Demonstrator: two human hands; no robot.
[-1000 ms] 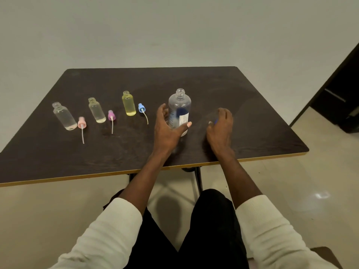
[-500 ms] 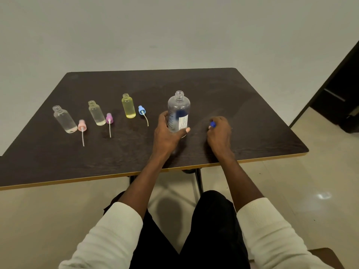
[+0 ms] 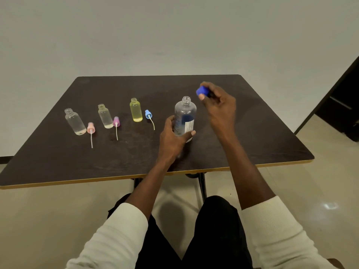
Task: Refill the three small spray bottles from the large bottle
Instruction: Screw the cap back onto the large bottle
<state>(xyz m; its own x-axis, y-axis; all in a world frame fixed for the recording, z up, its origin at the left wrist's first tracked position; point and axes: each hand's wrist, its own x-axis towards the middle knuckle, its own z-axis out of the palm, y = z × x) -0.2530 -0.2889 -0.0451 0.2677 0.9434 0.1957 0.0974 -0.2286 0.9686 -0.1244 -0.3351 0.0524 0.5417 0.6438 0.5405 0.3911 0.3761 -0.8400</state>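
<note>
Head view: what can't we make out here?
- Large bottle: its base and liquid level, covered by the left hand.
- Blue cap: motion-blurred, partly wrapped by the right hand fingers.
- Bottle label: print too small to read.
- Pink sprayer: nozzle detail too small.

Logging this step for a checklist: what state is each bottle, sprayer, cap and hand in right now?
Large bottle: upright, uncapped, held by left hand.
Blue cap: off, pinched in raised right hand.
Three small spray bottles: upright, open.
Pink sprayer, purple sprayer, blue sprayer: off, lying on table.
</note>
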